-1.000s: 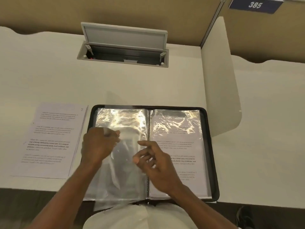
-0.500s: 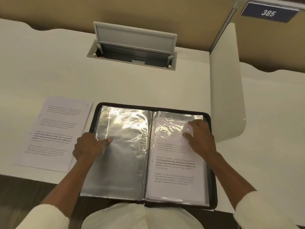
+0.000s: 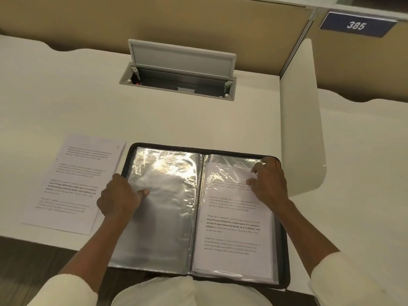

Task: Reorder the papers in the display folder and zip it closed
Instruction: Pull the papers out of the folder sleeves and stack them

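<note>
Head view: display folder [image 3: 284, 239] lies open on the desk [image 3: 198, 120] at 6 o'clock.
Left hand [image 3: 119, 198] sets its thumb on the empty sleeve [image 3: 163, 228], fingers curled, grip unclear; right hand [image 3: 270, 184] pinches the printed paper [image 3: 231, 228] at its 1 o'clock corner. Loose papers [image 3: 75, 184] lie at 9 o'clock.

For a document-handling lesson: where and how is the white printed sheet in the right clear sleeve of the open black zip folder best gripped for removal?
Pinch the white printed sheet at its far outer corner, from the far edge. The coiled spine binds the clear sleeve at its inner side, so that corner is probably freest; the right hand is there.
</note>
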Demonstrator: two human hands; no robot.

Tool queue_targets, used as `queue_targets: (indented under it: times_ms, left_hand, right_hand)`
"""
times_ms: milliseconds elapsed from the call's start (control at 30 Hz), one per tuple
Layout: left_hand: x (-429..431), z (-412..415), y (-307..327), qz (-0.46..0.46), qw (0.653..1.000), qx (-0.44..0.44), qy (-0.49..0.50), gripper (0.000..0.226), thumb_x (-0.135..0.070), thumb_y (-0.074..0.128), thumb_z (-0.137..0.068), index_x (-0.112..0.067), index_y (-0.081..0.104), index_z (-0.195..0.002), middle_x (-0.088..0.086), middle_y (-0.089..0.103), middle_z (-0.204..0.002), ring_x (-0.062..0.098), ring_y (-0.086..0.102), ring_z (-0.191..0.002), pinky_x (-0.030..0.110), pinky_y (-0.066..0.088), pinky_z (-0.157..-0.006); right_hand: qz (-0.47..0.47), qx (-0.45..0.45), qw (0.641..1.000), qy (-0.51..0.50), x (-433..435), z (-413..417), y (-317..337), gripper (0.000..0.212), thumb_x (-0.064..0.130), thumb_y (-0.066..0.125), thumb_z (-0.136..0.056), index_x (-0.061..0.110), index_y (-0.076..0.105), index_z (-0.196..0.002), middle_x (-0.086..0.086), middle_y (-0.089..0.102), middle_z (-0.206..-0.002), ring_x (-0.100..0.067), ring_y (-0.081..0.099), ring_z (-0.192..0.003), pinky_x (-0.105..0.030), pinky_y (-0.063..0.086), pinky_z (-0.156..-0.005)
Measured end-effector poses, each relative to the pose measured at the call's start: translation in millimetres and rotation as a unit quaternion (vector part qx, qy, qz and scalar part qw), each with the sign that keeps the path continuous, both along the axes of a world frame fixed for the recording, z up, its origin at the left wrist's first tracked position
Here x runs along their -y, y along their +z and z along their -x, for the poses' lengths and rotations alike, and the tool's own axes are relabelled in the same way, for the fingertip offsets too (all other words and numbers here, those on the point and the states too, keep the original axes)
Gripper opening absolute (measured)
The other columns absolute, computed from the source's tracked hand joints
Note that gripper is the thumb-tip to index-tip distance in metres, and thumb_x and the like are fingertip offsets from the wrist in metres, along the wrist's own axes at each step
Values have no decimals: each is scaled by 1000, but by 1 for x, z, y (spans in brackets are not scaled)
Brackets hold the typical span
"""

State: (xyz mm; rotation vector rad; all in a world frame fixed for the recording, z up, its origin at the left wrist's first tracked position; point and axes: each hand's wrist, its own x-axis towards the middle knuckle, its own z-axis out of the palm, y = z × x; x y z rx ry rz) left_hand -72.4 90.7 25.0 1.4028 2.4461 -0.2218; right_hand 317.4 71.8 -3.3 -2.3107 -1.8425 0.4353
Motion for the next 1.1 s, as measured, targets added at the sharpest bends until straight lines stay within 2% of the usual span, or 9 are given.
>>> queue_targets:
  times_ms: [100,167,233,300,367,467,700,933,1100]
  left_hand:
    - [7,-20,-2,-75,986,-100,-110,83,-57,85,-81,2,51,-130,21,62,-119,38,63,-108,48,56,-83]
    - [7,-44,6,-134,978,-48,-153,65,-55,79,-88,-5,60,-125,14,67,-117,31,65,-107,46,57,-88]
    - [6,-73,14,-136,976,102,-138,42,-58,73,-93,-16,72,-101,-1,74,-94,18,70,-86,40,58,-83]
    - [1,-104,22,-74,945,312,-65,53,-63,71,-93,-14,74,-75,-4,74,-68,16,71,-63,35,60,-75]
    - [-5,-132,31,-18,873,485,51,65,-68,68,-93,-5,78,-83,5,78,-70,25,78,-66,34,63,-65]
    - [-19,-157,42,84,795,587,127,79,-73,57,-96,3,76,-102,17,81,-87,38,80,-88,35,64,-64]
    - [-38,-173,36,113,820,552,102,19,-9,63,-99,5,75,-103,17,80,-84,35,80,-83,38,65,-75]
    - [-35,-182,15,43,806,564,176,51,-46,79,-94,5,75,-91,19,79,-81,27,73,-64,36,64,-63]
    - [-24,-196,10,36,781,583,221,42,-38,65,-106,0,73,-91,17,80,-84,25,73,-65,33,62,-60]
  right_hand:
    - [23,-122,992,-36,-3,9,21,33,32,89,-80,23,62,-99,5,58,-111,-17,60,-100,-35,50,-76]
    - [45,-165,985,-26,-7,14,35,39,29,91,-79,26,59,-100,11,61,-101,-12,61,-90,-32,49,-71]
    - [61,-195,979,-1,-9,21,50,43,26,91,-79,27,56,-104,17,60,-97,-9,60,-86,-33,53,-72]
    - [66,-201,977,30,-8,28,62,48,24,90,-81,29,53,-111,18,61,-100,-10,63,-88,-35,58,-73]
    - [66,-181,979,73,-7,35,72,53,22,87,-83,32,50,-120,15,62,-105,-11,64,-90,-36,60,-72]
    - [36,-138,979,146,-5,42,76,56,20,83,-84,36,53,-128,9,64,-113,-11,62,-92,-36,57,-74]
    - [47,-146,976,152,5,47,74,43,37,85,-84,40,56,-116,11,50,-122,-9,64,-102,-35,57,-82]
    - [72,-173,980,66,-15,42,91,51,76,72,-79,32,64,-104,16,67,-105,-4,65,-91,-31,54,-75]
    - [188,-179,966,6,-55,35,102,57,71,64,-90,17,78,-77,5,78,-77,-18,76,-73,-35,62,-77]
